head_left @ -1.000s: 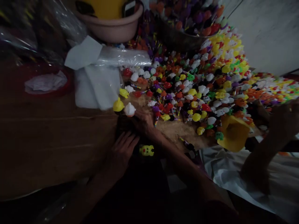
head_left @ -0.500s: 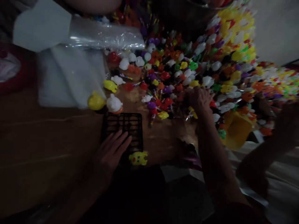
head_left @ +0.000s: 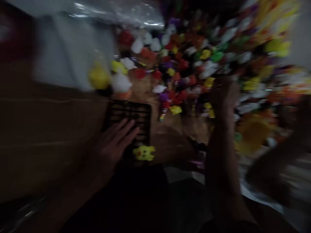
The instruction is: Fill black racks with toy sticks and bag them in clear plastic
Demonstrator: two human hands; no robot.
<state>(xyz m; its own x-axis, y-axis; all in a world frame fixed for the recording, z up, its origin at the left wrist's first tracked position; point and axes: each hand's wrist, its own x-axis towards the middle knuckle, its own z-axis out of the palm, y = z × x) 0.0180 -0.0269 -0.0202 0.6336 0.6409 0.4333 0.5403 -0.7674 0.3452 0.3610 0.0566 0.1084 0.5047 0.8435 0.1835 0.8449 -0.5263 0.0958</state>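
My left hand (head_left: pixel 119 139) lies with fingers stretched out over a black grid tray (head_left: pixel 145 113). Close to its fingertips, at the tray's near edge, is a yellow animal-shaped toy (head_left: pixel 144 152) with a small face. Just beyond the tray's far edge sit a white toy with an orange base (head_left: pixel 121 83) and a round yellow toy (head_left: pixel 99 77). My right hand (head_left: pixel 224 94) reaches into a heap of small coloured plastic toys (head_left: pixel 182 64). Motion and darkness smear its fingers, so whatever it touches or holds cannot be made out.
Stacked plastic bags (head_left: pixel 73 58) lie at upper left below a shiny clear plastic roll (head_left: pixel 121 13). A yellow container (head_left: pixel 257 132) stands right of my right forearm. At far right a dark limb (head_left: pixel 269 171) shows, apparently another person's. The brown surface (head_left: pixel 48 123) extends left.
The view has tilted, so most things sit higher in the picture. My right hand has drawn into a more compact, blurred shape over the heap. My left hand stays on the tray.
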